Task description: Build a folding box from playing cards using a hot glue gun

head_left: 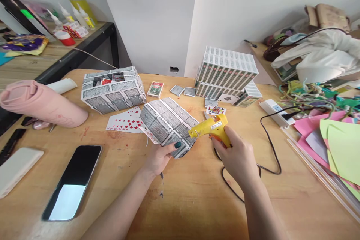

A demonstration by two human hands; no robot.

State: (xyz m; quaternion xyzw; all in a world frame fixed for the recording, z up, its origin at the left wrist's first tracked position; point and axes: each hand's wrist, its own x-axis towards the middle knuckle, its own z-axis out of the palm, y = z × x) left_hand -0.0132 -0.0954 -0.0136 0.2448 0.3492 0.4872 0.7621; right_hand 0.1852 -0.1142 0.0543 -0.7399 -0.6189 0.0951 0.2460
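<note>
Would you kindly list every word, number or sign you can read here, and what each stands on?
"7", "8", "9", "10": near edge of the fanned playing cards.
Red diamond signs: same fanned playing cards.
Black spade sign: the loose playing card by the card boxes.
Too small or blurred: the label on the yellow hot glue gun; print on the card boxes and glue bottles.
</note>
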